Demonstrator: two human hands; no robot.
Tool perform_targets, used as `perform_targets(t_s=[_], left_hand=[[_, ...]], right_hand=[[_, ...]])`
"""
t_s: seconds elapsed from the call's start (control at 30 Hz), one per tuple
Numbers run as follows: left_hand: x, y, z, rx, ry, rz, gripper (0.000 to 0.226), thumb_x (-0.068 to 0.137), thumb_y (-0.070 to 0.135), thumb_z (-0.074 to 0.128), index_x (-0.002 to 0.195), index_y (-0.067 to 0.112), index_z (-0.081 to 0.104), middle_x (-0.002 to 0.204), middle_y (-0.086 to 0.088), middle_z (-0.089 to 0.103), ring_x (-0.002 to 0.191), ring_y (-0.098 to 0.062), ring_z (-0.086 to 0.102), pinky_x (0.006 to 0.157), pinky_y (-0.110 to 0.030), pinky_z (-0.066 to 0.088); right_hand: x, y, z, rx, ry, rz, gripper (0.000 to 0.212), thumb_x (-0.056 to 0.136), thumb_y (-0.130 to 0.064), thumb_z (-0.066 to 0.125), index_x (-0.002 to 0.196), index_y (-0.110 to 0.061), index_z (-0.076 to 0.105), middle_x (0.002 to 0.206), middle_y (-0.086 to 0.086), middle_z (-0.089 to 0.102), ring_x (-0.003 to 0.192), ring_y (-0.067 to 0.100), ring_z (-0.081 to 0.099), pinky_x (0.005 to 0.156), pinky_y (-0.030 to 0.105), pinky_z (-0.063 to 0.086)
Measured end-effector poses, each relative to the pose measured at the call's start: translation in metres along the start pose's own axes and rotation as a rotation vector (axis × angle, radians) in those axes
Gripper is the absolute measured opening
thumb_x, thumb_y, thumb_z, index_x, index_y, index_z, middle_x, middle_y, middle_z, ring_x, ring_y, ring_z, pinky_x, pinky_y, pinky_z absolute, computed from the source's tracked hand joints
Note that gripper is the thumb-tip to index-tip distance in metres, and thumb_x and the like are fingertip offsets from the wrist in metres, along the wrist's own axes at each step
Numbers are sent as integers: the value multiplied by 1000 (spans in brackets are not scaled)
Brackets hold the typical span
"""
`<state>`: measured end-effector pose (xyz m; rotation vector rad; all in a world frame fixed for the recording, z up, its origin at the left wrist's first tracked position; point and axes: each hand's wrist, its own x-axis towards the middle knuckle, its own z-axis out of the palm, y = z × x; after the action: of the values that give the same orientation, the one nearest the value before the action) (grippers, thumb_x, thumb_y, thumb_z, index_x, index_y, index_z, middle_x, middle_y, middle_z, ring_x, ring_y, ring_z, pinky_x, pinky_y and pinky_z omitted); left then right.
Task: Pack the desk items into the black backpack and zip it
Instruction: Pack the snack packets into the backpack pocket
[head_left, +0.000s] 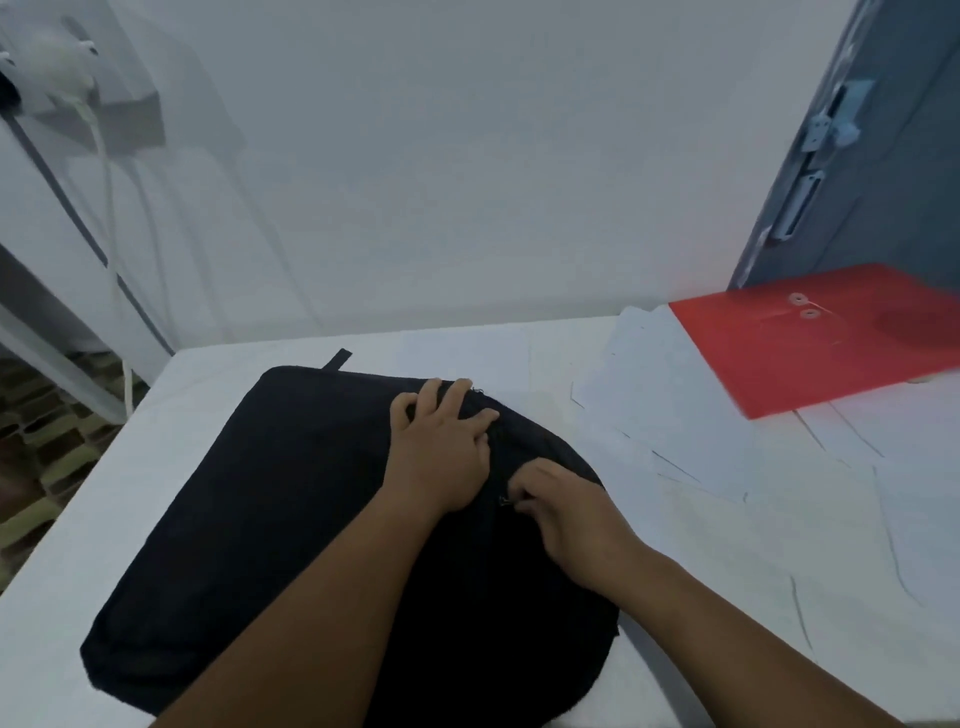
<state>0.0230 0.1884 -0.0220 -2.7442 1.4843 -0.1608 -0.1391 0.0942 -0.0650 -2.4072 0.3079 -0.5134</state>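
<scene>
We see the black fabric backpack (249, 519) lying flat on the white worktop (727, 571), toward its left side, with its rounded top end pointing at the worktop's right half and a short black strap loop (336, 359) sticking out toward the far edge. Our left hand (441, 447) rests on the bag's upper part, fingers spread and bent over the fabric at the zip line, pressing it down rather than closing round anything. Our right hand (561, 514) sits just beside it, nearer the bag's rounded end, and its grip is a pinch: thumb and fingertips are curled tight on a small metal zipper pull (505, 501). The two hands are close but not touching. Near the far right corner of the worktop lies a red plastic string-tie envelope (810, 343), partly on top of loose white paper sheets (649, 395) spread over the right side. A grey door (872, 156) stands beyond that corner.
</scene>
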Motion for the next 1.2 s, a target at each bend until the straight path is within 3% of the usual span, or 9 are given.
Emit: perform_targets(t_s=[0.23,0.5,0.6,0.7,0.8,0.9,1.0,1.1,1.2], left_hand=[[-4,-3,3,-13,29,70,44,99,38,36,140,44,51,161,2,29,147,-29,20,112,-49,10],[-6,-2,-4,12,-83,88,51,98,36,33,149,43,38,165,-2,16,149,-32,9,116,-51,7],[-8,-3,-5,12,-82,97,51,99,37,33,149,42,38,164,-3,17,148,-33,9,116,-52,7],[-9,-3,-7,-17,-74,97,50,100,37,31,149,41,38,164,-2,18,149,-33,10,117,-52,8],[-11,-5,-6,-63,-38,103,48,102,38,31,148,41,43,163,0,24,149,-30,12,116,-50,7],[-19,-8,-7,-315,54,89,40,101,41,42,139,38,57,157,5,41,151,-22,18,119,-47,4],[-39,-15,-16,-625,39,99,30,99,37,55,126,35,66,147,11,53,151,-16,23,123,-44,1],[-75,-40,-19,-577,202,104,36,87,45,60,117,29,72,139,2,61,141,-27,44,116,-58,29],[-110,-81,-31,-419,297,-211,52,81,59,61,124,30,65,144,-3,54,138,-33,42,105,-59,38]], right_hand=[[-43,-37,5,86,31,79,18,94,-5,55,90,-22,59,103,-13,55,93,11,58,82,29,49],[-88,-66,26,56,108,157,15,92,-6,57,89,-21,58,108,-11,56,116,11,51,94,35,48],[-98,-71,29,50,89,190,12,94,-15,53,88,-24,59,116,-11,55,130,11,42,93,33,48],[-111,-72,35,56,41,218,15,99,-27,49,90,-28,61,132,-9,52,148,13,22,109,24,35],[-121,-72,36,88,19,273,14,100,-23,54,92,-30,63,143,-16,49,152,9,12,114,24,29],[-124,-76,34,160,67,318,14,96,-23,63,92,-35,69,140,-26,51,150,2,19,116,24,28],[-118,-81,24,279,246,377,13,90,-23,74,99,-31,75,124,-21,65,133,-5,45,111,23,39],[-104,-79,10,214,429,428,18,88,-19,75,105,-26,71,111,-18,67,109,-3,60,97,30,51],[-84,-71,-2,40,520,583,45,84,-30,77,125,-22,59,125,-7,59,118,12,55,100,40,49]])
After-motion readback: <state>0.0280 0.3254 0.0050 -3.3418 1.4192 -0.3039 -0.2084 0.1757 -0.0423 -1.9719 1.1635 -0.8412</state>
